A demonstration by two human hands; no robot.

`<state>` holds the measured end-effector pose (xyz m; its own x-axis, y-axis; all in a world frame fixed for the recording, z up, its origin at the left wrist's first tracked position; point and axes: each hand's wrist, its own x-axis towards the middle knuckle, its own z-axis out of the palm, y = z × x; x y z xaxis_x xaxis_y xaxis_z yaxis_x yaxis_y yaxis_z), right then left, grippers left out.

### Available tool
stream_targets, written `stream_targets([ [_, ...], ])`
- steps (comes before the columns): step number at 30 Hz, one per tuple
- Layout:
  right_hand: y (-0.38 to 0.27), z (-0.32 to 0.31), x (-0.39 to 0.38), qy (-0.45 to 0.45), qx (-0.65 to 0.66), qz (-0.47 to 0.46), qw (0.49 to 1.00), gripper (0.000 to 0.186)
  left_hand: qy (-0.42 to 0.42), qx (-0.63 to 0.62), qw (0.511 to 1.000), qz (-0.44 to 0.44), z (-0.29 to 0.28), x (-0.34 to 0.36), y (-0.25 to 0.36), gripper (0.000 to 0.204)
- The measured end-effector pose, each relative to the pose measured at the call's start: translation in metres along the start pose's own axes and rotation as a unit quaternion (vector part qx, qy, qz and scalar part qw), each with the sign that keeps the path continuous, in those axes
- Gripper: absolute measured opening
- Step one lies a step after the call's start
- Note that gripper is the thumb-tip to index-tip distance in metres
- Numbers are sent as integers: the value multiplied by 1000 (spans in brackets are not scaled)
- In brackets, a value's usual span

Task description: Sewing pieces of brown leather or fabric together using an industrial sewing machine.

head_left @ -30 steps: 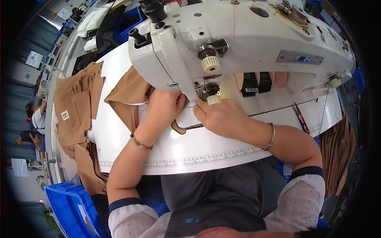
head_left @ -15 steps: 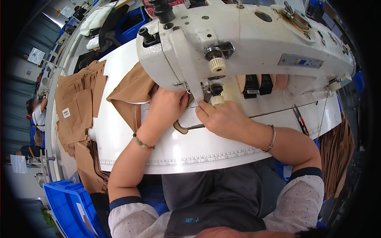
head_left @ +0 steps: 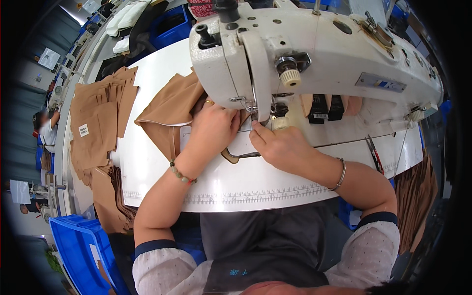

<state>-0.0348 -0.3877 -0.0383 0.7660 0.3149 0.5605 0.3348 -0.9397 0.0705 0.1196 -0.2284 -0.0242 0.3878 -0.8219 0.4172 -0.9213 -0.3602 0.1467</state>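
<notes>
A piece of brown fabric (head_left: 169, 105) with a thin white edge lies folded on the table at the left of the sewing machine (head_left: 324, 54). My left hand (head_left: 214, 128) is closed on its right end, fingers bent down beside the needle area. Close by, my right hand (head_left: 282, 150) has thumb and fingers pinched together at the presser foot (head_left: 253, 118). What lies between those fingertips is too small to make out. The machine head partly covers the fabric's far end, and my left hand hides the part under it.
Stacked brown fabric pieces (head_left: 96, 125) lie at the left, and more brown pieces (head_left: 417, 201) hang at the right. Red-handled snips (head_left: 375, 155) rest right of my right hand. Black labelled bands (head_left: 318, 109) sit under the machine arm. A blue crate (head_left: 81, 246) stands lower left.
The view has shifted a little, so the machine sits further right and lower. My left hand's fingers now reach further over the fabric, and a ring shows. My right hand keeps its pinch.
</notes>
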Motion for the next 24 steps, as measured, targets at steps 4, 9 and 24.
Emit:
stream_targets([
  [4,-2,-2,-2,6,-17,-17,1000,18,-26,48,998,-23,-21,-6,18,18],
  [9,0,0,-4,9,-35,-35,999,21,71,-19,997,18,-83,-37,37,22],
  [24,-3,4,-9,-6,-34,-24,999,22,282,37,934,-216,-150,-38,-140,24],
])
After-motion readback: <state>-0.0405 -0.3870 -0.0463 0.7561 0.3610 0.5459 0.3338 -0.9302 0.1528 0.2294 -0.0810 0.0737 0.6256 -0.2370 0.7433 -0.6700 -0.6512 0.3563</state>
